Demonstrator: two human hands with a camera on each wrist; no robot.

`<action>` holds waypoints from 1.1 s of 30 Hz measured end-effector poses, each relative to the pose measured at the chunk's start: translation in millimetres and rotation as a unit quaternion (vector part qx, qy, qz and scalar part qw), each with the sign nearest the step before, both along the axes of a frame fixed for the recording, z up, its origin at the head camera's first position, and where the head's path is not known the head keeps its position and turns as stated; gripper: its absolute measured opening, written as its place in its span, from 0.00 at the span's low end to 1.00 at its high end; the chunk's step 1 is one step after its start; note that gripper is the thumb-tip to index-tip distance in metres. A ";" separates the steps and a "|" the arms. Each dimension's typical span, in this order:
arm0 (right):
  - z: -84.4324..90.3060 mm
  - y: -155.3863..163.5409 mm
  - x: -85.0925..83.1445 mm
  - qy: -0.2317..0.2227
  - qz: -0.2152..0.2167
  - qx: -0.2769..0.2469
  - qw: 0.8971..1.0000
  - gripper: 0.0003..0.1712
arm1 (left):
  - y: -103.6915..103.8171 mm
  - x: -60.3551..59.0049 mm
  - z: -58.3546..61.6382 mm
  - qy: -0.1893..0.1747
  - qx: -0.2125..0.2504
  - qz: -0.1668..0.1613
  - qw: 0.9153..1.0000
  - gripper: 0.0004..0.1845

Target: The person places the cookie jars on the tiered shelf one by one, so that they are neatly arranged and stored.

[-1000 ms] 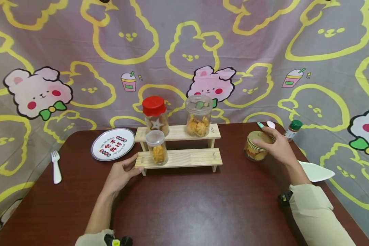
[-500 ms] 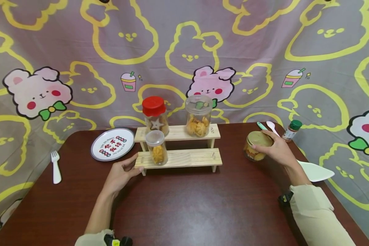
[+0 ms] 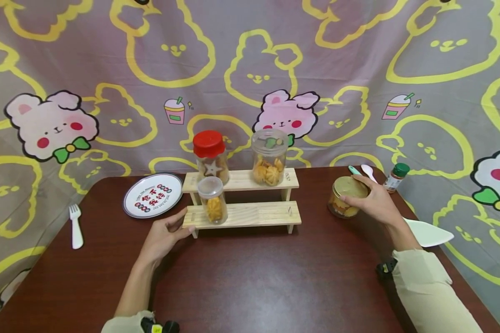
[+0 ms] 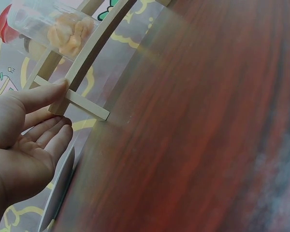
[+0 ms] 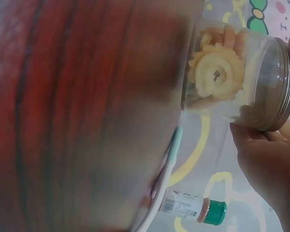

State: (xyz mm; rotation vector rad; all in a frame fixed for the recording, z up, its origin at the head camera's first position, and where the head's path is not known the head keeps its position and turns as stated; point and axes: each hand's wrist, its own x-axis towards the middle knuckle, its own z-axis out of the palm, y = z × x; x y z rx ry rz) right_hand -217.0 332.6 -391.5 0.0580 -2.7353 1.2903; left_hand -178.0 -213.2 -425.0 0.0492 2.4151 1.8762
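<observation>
My left hand [image 3: 162, 238] pinches the left end of the two-step wooden rack [image 3: 258, 213], thumb on the lower shelf's front edge, as the left wrist view shows. On that shelf stands a small clear-lidded jar [image 3: 213, 203] of cookies. The upper step bears a red-lidded jar [image 3: 210, 157] and a wider clear-lidded cookie jar [image 3: 269, 159]. To the right of the rack, my right hand [image 3: 377, 201] grips a gold-lidded cookie jar [image 3: 346, 196] around its lid. In the right wrist view, ring-shaped cookies [image 5: 215, 72] show through its wall; the jar's base is close to the table.
A printed plate [image 3: 153, 195] and a white fork [image 3: 76, 226] lie on the left. Behind my right hand are spoons [image 3: 368, 172] and a green-capped shaker [image 3: 396, 177]. A pale cake server [image 3: 429, 232] lies at the table's right edge, partly behind my forearm.
My right thumb has come down from the lid's top to its near side, and the hand has closed around the lid. The gold-lidded jar has shifted slightly left. My left hand stays put.
</observation>
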 end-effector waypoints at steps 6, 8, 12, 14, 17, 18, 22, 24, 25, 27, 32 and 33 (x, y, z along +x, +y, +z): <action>3.4 -5.4 1.7 0.039 -0.003 0.003 0.999 0.49 | -0.3 0.5 -1.6 -0.004 -0.001 0.001 1.000 0.37; 3.7 -7.9 2.1 0.059 -0.008 0.004 0.998 0.47 | -0.3 1.2 -1.6 -0.005 -0.001 0.000 1.000 0.37; 5.0 -14.5 3.8 0.099 -0.014 -0.001 0.995 0.43 | 0.1 2.1 -0.4 -0.004 -0.003 0.001 1.000 0.37; 7.0 -18.5 5.1 0.111 -0.015 -0.009 0.994 0.41 | 0.2 2.0 0.0 -0.001 -0.005 0.001 1.000 0.36; 9.3 -24.4 6.5 0.124 -0.015 -0.014 0.992 0.40 | -0.3 1.7 0.8 0.002 -0.006 0.000 1.000 0.36; 9.9 -26.4 7.0 0.128 -0.015 -0.015 0.992 0.40 | -0.4 1.4 0.8 0.002 -0.006 0.000 1.000 0.36; 11.2 -33.5 8.2 0.146 -0.008 -0.019 0.989 0.38 | -1.0 0.8 0.3 -0.001 -0.009 0.000 1.000 0.37; 12.1 -37.4 9.6 0.157 -0.003 -0.024 0.987 0.37 | -1.0 0.7 -0.1 -0.002 -0.011 0.000 1.000 0.37; 12.4 -39.3 10.0 0.162 0.002 -0.029 0.986 0.37 | -0.9 0.6 -0.2 -0.001 -0.012 0.000 1.000 0.37; 13.7 -43.8 11.4 0.169 0.011 -0.039 0.985 0.37 | -0.7 0.2 -0.2 0.000 -0.011 0.000 1.000 0.37; 16.4 -54.7 14.6 0.172 0.028 -0.042 0.984 0.38 | -0.8 -0.7 0.5 -0.002 -0.006 -0.001 1.000 0.36; 16.1 -56.5 14.9 0.173 0.032 -0.040 0.984 0.39 | -0.9 -0.7 0.4 -0.001 -0.007 -0.001 1.000 0.36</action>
